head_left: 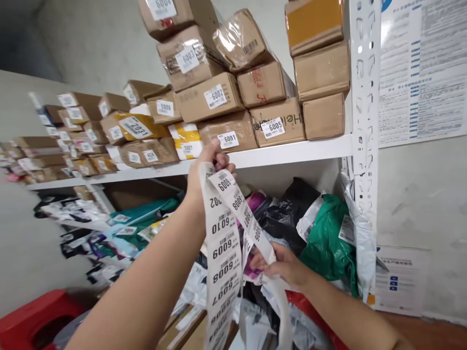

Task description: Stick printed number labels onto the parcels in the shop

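My left hand (208, 170) is raised to the front edge of the white shelf, just below the cardboard box labelled 6001 (242, 127). Its fingers are closed on a long white strip of number labels (223, 265), which hangs down in folds. Lower and to the right, my right hand (286, 266) pinches another stretch of the same paper near the label reading 6006. Beside that box sits another cardboard box marked 6005 (292, 114). Above it lies the box labelled 6002 (195, 104). Whether the left fingertips touch the box I cannot tell.
The white shelf (292, 151) carries many stacked parcels and ends at a perforated upright (365, 97) on the right. Beneath are bagged parcels, among them a green plastic bag (328, 243) and a black bag (288, 211). A red plastic stool (40, 313) stands lower left.
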A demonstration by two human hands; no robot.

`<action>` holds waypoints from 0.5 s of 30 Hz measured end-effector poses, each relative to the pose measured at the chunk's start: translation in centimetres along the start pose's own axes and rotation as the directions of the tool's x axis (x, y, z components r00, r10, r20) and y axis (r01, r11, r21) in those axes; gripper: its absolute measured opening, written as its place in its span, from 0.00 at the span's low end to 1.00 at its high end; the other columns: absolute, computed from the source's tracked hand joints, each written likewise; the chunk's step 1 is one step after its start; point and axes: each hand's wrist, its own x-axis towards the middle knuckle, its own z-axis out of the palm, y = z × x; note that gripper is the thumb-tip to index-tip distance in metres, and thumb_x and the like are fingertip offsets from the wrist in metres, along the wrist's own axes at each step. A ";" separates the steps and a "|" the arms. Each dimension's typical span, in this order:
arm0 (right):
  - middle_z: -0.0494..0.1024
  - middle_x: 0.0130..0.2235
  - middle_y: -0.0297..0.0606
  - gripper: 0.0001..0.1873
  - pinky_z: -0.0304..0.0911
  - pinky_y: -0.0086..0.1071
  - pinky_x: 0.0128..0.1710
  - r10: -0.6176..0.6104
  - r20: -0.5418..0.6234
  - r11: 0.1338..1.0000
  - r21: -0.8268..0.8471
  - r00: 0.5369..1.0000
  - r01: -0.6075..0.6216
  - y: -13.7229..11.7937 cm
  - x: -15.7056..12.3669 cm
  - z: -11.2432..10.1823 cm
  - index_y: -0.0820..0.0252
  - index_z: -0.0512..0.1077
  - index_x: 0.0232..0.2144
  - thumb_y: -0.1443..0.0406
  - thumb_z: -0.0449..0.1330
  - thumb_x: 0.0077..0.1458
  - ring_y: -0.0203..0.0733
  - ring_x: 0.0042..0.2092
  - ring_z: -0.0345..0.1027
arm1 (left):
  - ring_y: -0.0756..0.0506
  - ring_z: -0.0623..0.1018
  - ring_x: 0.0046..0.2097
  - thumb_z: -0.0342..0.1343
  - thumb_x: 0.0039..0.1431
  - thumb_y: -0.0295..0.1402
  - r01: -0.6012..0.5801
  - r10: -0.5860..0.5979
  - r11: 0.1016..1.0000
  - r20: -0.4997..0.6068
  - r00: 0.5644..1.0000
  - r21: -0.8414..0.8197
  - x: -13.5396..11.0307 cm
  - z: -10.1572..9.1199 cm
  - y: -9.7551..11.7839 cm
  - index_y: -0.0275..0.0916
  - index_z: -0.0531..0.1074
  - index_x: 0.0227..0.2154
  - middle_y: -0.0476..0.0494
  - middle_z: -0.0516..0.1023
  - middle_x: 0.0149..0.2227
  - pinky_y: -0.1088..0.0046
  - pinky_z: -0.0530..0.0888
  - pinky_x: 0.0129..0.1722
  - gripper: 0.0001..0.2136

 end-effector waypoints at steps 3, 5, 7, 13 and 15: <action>0.73 0.25 0.28 0.23 0.61 0.34 0.36 0.054 0.216 0.997 0.047 0.975 -0.066 -0.6 -1.3 -2.6 0.59 0.73 0.37 0.61 0.69 0.34 0.36 0.27 0.65 | 0.55 0.50 0.13 0.42 0.71 0.34 -0.001 0.002 1.000 -0.039 0.999 0.030 0.7 -0.4 0.0 0.37 0.54 0.09 0.54 0.49 0.10 0.79 0.50 0.12 0.30; 0.72 0.26 0.29 0.20 0.59 0.32 0.36 0.067 0.316 0.998 -0.021 0.946 -0.064 -1.1 -2.4 -4.0 0.60 0.74 0.34 0.60 0.69 0.35 0.36 0.29 0.64 | 0.55 0.49 0.14 0.41 0.71 0.34 0.013 -0.011 0.999 -0.058 0.998 0.037 1.2 -0.8 -0.3 0.38 0.54 0.10 0.54 0.49 0.11 0.79 0.49 0.13 0.29; 0.72 0.31 0.33 0.18 0.58 0.32 0.39 0.046 0.316 0.989 -0.145 0.948 0.001 -1.4 -3.2 -4.8 0.61 0.74 0.29 0.59 0.71 0.34 0.38 0.35 0.64 | 0.54 0.47 0.15 0.40 0.70 0.33 0.028 -0.026 0.999 -0.055 0.998 0.038 1.8 -1.1 -0.6 0.38 0.54 0.10 0.54 0.49 0.11 0.79 0.49 0.13 0.28; 0.72 0.31 0.32 0.14 0.61 0.36 0.43 -0.140 0.018 0.934 -0.331 0.990 0.139 -0.7 -4.4 -5.7 0.57 0.72 0.28 0.60 0.69 0.37 0.40 0.36 0.65 | 0.52 0.42 0.18 0.40 0.69 0.35 0.040 -0.039 0.999 -0.030 0.999 0.030 3.2 -1.7 -1.5 0.40 0.54 0.09 0.54 0.45 0.12 0.78 0.46 0.13 0.28; 0.72 0.24 0.29 0.17 0.63 0.37 0.39 -0.070 0.055 0.990 -0.119 0.996 0.076 0.0 -4.6 -6.1 0.56 0.69 0.32 0.58 0.67 0.38 0.37 0.27 0.63 | 0.52 0.41 0.19 0.39 0.69 0.35 0.058 -0.058 0.998 -0.010 0.998 0.018 3.3 -1.7 -1.8 0.39 0.54 0.09 0.54 0.45 0.12 0.78 0.46 0.13 0.29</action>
